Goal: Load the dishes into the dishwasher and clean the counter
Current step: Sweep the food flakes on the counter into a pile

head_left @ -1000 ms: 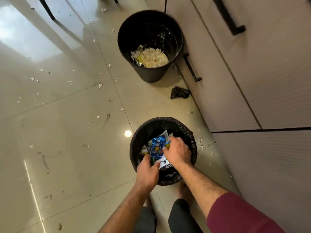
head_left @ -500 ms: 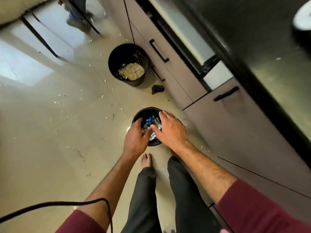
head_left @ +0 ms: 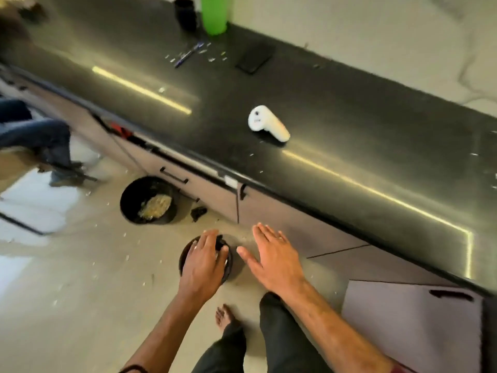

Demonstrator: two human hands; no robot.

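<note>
White controller (head_left: 267,124), phone (head_left: 255,60), pen (head_left: 188,54), green cup (head_left: 214,14) on top; 2 bins on floor

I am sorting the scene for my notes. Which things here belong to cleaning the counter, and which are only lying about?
Belong to the job:
- black counter
- pale scraps on it
- lined bin under the left hand
- bin with food waste

Lying about:
- white controller
- pen
- phone
- green cup
- dark mug
</note>
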